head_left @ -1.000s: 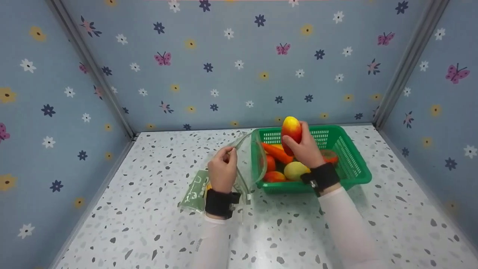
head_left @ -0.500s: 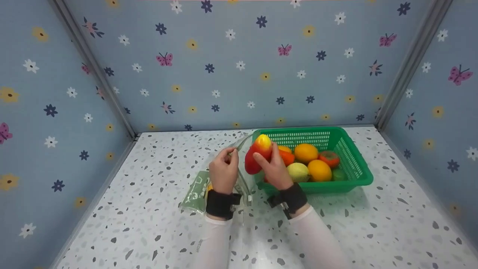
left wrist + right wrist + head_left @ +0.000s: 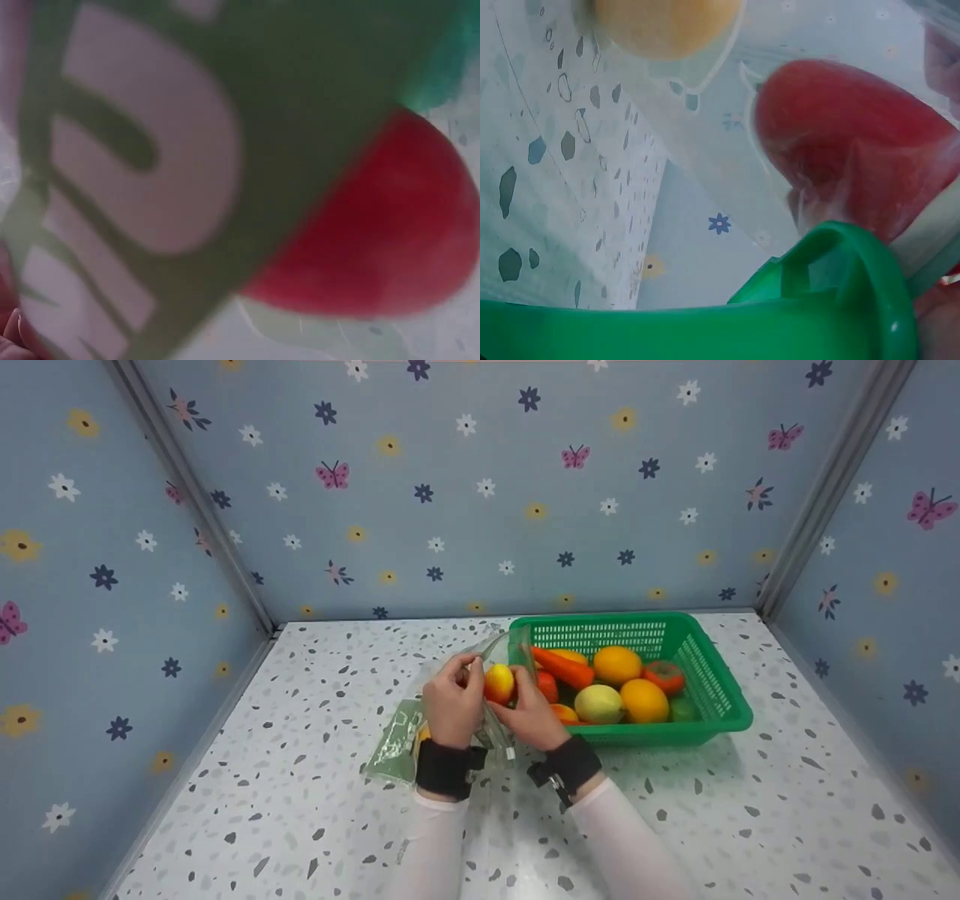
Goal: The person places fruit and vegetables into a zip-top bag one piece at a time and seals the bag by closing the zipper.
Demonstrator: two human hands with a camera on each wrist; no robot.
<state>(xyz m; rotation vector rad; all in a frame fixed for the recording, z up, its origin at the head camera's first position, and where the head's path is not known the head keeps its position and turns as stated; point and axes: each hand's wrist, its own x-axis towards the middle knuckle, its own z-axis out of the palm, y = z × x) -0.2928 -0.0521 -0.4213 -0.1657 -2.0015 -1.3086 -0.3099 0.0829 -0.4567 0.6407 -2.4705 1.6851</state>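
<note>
My left hand (image 3: 454, 701) pinches the edge of a clear zip bag (image 3: 394, 742) with green print. A yellow-orange round fruit (image 3: 667, 26) shows inside the bag in the right wrist view. At the bag's mouth my right hand (image 3: 531, 711) grips a red and yellow mango (image 3: 498, 682), close beside the left fingers. Clear film overlaps the mango in the right wrist view. From the left wrist, the printed green panel (image 3: 300, 97) covers part of the red mango (image 3: 390, 240).
Just right of the hands stands a green basket (image 3: 720, 690) on a speckled white table (image 3: 315, 795). It holds a carrot (image 3: 562, 666), a pale yellow-green fruit (image 3: 598, 704), oranges (image 3: 643, 700) and a tomato-like red fruit (image 3: 664, 678). Flowered panels (image 3: 480, 510) enclose the table.
My right hand has carried the mango left from above the basket, and lowered it into the bag's mouth. The left hand keeps its grip on the bag in nearly the same place.
</note>
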